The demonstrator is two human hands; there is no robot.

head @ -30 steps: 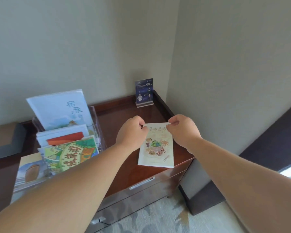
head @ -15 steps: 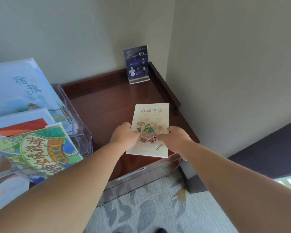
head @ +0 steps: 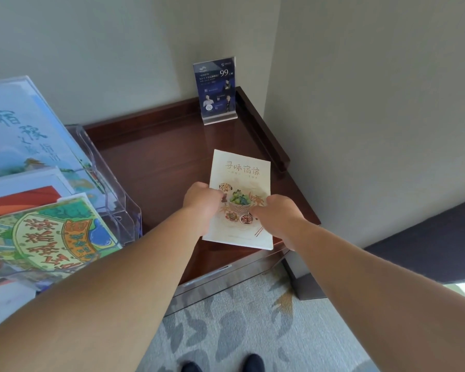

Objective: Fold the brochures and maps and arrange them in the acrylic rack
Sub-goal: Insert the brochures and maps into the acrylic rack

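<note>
Head view: rack [head: 118,208] beside brochure [head: 242,173].

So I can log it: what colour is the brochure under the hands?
Cream brochure with orange lettering and food drawings; head view.

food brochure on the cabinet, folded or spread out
Folded: the food brochure lies flat as one narrow cover panel, with both hands, left and right, pressing on it.

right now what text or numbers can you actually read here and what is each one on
"寻味宿豫": title on the cream food brochure under both hands; the small line beneath is too small to read.
"99": on the dark blue sign in the clear stand by the wall; its other text is too small.
"宿豫": large characters on the pale blue brochure in the acrylic rack.
Green illustrated map: its large characters are distorted, unreadable.
</note>
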